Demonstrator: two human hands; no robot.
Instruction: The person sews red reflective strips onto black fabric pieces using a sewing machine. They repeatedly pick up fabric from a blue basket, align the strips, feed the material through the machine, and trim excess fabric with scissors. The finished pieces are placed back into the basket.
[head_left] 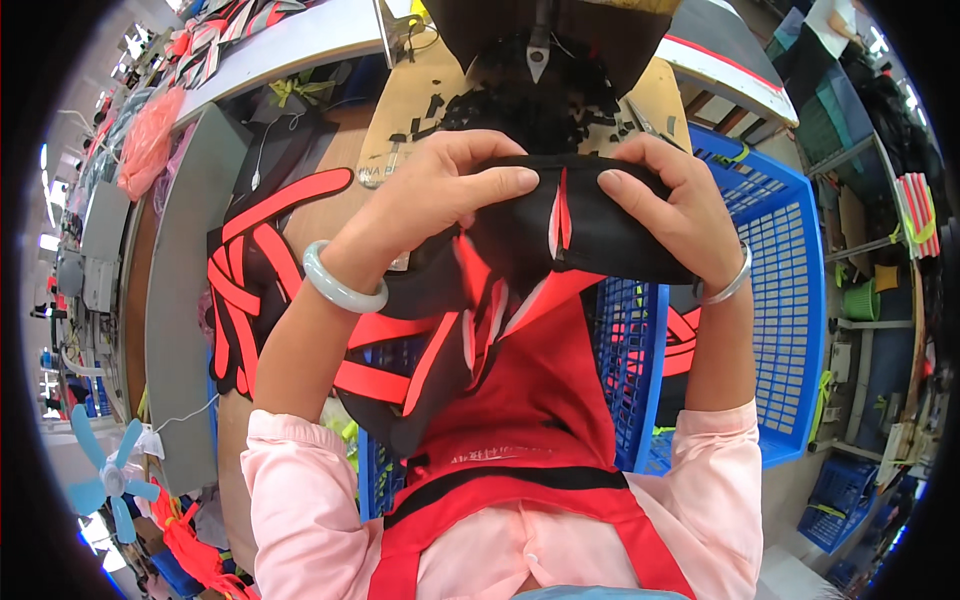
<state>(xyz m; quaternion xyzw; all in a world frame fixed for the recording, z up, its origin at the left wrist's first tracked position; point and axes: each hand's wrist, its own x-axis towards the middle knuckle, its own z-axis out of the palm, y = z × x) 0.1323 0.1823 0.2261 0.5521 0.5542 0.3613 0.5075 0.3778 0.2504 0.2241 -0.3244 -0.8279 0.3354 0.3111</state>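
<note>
Hands grip one black fabric piece [575, 225] with red trim: left hand [440, 195] and right hand [665, 205] closed on its top edge. Blue crate [790, 270] sits right of the fabric.

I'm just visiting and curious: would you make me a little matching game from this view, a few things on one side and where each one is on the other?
Things:
1. black and red fabric piece
2. pale green bangle
3. blue plastic crate
4. small blue fan

Places:
A. lower left corner
B. on the left wrist
C. held in the left hand and right hand
D. at the person's right

Pairs: 1-C, 2-B, 3-D, 4-A
</note>
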